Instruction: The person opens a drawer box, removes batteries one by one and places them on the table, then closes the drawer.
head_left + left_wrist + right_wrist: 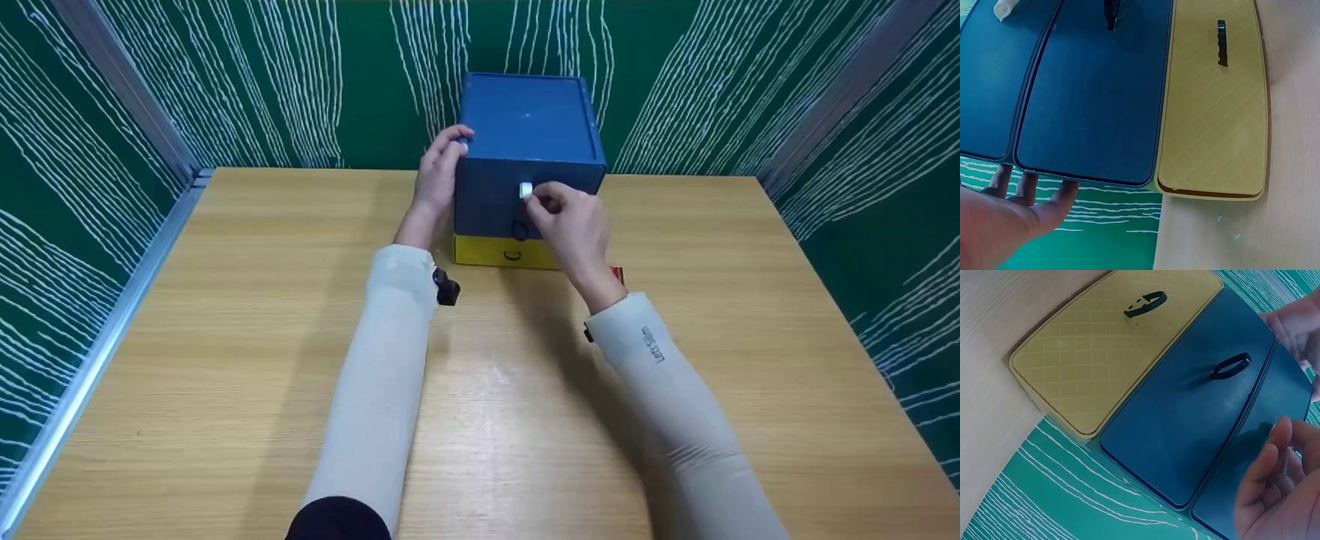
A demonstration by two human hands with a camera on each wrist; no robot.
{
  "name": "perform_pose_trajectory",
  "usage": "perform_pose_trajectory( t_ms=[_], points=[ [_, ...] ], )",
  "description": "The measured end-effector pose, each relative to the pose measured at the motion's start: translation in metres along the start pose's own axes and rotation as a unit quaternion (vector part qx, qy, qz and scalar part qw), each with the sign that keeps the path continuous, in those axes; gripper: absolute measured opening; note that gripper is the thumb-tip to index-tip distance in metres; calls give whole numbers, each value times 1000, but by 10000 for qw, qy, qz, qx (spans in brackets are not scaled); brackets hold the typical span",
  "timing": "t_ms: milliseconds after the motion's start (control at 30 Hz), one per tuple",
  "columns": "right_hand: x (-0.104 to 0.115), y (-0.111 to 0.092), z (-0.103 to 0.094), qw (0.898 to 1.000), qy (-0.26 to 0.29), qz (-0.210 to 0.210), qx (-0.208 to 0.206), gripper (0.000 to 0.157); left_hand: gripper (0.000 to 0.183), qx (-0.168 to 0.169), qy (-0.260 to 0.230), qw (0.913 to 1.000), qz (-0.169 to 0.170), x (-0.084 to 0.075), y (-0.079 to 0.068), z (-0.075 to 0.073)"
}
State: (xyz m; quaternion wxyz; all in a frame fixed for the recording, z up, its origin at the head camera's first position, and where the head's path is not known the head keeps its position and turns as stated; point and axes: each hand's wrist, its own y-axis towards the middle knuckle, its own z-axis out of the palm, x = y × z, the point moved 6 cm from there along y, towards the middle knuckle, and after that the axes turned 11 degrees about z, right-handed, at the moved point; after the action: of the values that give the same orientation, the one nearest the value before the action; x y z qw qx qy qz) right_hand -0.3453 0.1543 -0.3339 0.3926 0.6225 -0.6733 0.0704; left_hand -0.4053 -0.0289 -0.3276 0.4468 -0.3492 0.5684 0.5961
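A small drawer cabinet [529, 120] with a blue top stands at the back of the table. Its front has two dark blue drawers [1092, 101] and a yellow drawer [1213, 124] at the bottom. The upper blue drawer carries a white handle [526, 190]; the lower two have black loop handles [1231, 367]. My right hand [574, 223] pinches the white handle between thumb and fingertips; in the right wrist view the hand itself mostly hides that handle. My left hand [437, 176] rests against the cabinet's left side, its fingertips at the upper edge.
The cabinet stands on a wooden table [225, 360], close to a green wall [367, 90] with white wavy lines. Something small and red [617, 274] shows beside my right wrist. Metal rails [112, 292] edge the table on the left.
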Motion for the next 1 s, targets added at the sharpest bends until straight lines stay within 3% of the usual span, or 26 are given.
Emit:
perform_pose_trajectory(
  t_ms=[300,600,1000],
  points=[
    [-6,-6,2,9998,15,-175,-93,26,27,-19,-115,9998,-135,-8,-6,3],
    [-14,-13,17,9977,-29,-302,603,17,27,-31,-190,9998,-18,-9,-4,3],
    [-16,-22,31,9924,-571,-325,1045,16,28,-55,68,9999,59,-7,-5,3]
  ],
)
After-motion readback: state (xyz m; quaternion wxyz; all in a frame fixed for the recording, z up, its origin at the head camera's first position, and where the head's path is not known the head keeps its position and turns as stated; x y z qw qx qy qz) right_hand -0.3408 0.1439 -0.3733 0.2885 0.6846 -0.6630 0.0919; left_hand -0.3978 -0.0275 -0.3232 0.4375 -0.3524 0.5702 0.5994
